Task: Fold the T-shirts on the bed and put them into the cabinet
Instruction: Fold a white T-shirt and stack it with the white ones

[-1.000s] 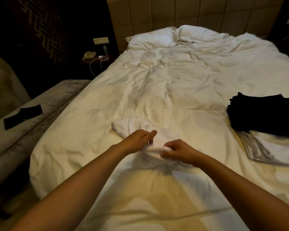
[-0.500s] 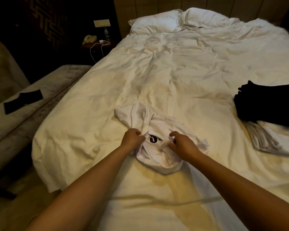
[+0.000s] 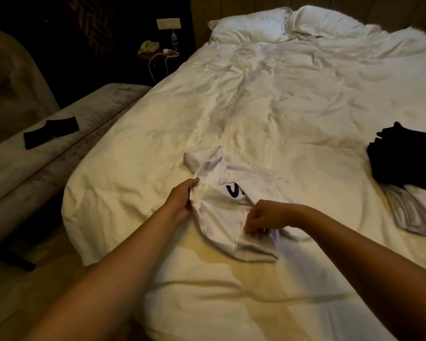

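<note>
White T-shirt (image 3: 221, 212) crumpled on bed (image 3: 280, 107), pinched between left hand (image 3: 182, 200), right hand (image 3: 261, 217).

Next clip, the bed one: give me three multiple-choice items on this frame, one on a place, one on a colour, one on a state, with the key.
1. Where do the folded dark clothes lie?
A. on the bed's right side
B. on the pillows
C. on the bench

2. What colour is the T-shirt being handled?
A. red
B. white with a dark print
C. all black

3. What is the left hand doing?
A. resting flat on the bench
B. hanging free
C. gripping the shirt's edge

Key: 1 A, the pile sits at the frame's right edge on the sheet. 2 B, dark letters show on white cloth. 3 C, fingers bunch the fabric; the right hand pinches it too.
</note>
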Tool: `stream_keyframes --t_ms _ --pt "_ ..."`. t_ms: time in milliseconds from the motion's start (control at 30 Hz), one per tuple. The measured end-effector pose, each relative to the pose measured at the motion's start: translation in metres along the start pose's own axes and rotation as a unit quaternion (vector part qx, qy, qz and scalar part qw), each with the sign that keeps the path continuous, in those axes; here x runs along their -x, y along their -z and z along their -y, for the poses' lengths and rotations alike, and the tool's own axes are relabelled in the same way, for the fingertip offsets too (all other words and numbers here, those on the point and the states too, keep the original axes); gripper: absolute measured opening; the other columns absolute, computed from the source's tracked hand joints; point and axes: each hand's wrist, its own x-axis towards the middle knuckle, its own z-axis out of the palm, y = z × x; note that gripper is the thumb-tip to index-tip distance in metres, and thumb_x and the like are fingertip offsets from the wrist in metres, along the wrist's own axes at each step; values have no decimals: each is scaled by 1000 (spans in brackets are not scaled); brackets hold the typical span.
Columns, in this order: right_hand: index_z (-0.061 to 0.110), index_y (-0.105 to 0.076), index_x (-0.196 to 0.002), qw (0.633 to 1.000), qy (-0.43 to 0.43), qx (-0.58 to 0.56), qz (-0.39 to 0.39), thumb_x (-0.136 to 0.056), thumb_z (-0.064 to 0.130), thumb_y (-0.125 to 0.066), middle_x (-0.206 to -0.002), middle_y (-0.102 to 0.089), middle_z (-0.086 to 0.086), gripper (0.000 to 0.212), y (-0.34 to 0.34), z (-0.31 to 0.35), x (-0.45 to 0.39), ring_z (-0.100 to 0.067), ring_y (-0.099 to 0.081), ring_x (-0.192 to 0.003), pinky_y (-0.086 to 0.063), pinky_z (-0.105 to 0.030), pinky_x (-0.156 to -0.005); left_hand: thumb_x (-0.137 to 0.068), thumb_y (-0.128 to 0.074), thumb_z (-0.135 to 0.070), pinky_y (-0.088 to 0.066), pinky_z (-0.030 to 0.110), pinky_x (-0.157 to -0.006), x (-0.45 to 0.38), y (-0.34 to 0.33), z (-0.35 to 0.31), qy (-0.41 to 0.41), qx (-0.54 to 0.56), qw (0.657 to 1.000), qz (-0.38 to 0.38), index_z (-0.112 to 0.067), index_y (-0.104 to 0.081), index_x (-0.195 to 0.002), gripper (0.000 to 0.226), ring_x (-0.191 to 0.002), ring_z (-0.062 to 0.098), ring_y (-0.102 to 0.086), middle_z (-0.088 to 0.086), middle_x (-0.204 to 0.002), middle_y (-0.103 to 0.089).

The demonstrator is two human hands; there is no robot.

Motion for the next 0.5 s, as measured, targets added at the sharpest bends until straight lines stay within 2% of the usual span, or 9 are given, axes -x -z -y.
stream_keyframes --t_ms 33,67,100,167,200,300,367,433,500 --pt "2 -76 -96 999 11 -25 -32 -93 22 -66 -85 -75 -8 22 3 7 -4 -15 -67 -73 -58 -28 -77 -87 -65 -14 -54 39 -80 -4 9 0 -13 -27 998 -48 -3 -72 -100 18 -85 31 -68 20 -101 -72" --pt "2 -75 -93 996 22 -48 -77 -94 21 -65 -82 -74 -8 22 7 12 -7 -16 -67 -70 -58 -29 -75 -86 -65 -9 -54 39 -75 -6 16 0 -24 -57 995 -82 -3 -70 -89 8 -79 31 -66 20 -91 -70" --pt "3 -75 -90 990 29 -63 -126 -95 21 -64 -79 -74 -8 22 11 17 -12 -16 -66 -68 -57 -29 -73 -86 -64 -4 -52 35 -68 -8 21 1 -27 -85 991 -102 -3 -65 -79 7 -69 29 -61 18 -79 -65" --pt "7 -75 -85 975 42 -67 -209 -95 23 -62 -75 -73 -4 23 17 28 -27 -17 -66 -67 -57 -31 -73 -86 -63 -1 -43 26 -55 -11 31 5 -23 -139 984 -112 -5 -60 -72 15 -53 23 -48 11 -61 -52" --pt "8 -75 -84 970 50 -57 -233 -96 24 -62 -75 -73 -4 24 19 35 -37 -18 -66 -68 -57 -33 -73 -86 -65 -4 -40 25 -54 -12 36 7 -24 -169 979 -112 -5 -62 -73 14 -51 22 -45 10 -58 -49" --pt "12 -73 -90 959 75 -16 -272 -97 29 -59 -81 -73 -3 23 22 53 -64 -24 -69 -74 -57 -36 -70 -89 -72 -31 -38 25 -53 -17 43 16 -57 -277 954 -102 -8 -62 -68 33 -54 22 -49 10 -62 -56" --pt "15 -70 -104 951 94 40 -292 -98 31 -57 -95 -69 0 21 23 65 -85 -22 -66 -79 -53 -33 -69 -85 -72 -46 -41 27 -55 -19 45 21 -75 -351 928 -100 -11 -59 -64 43 -57 21 -55 6 -63 -60" --pt "16 -65 -118 941 106 115 -300 -98 32 -58 -108 -64 0 26 26 73 -105 -22 -62 -89 -48 -31 -74 -82 -72 -52 -44 31 -60 -17 49 24 -77 -415 902 -93 -14 -58 -65 44 -60 23 -59 4 -62 -62" --pt "18 -59 -129 938 108 184 -274 -94 34 -65 -117 -60 -3 39 30 78 -126 -23 -58 -101 -46 -32 -83 -83 -70 -54 -45 31 -59 -18 56 23 -66 -477 873 -73 -13 -60 -64 46 -57 23 -60 6 -60 -63"
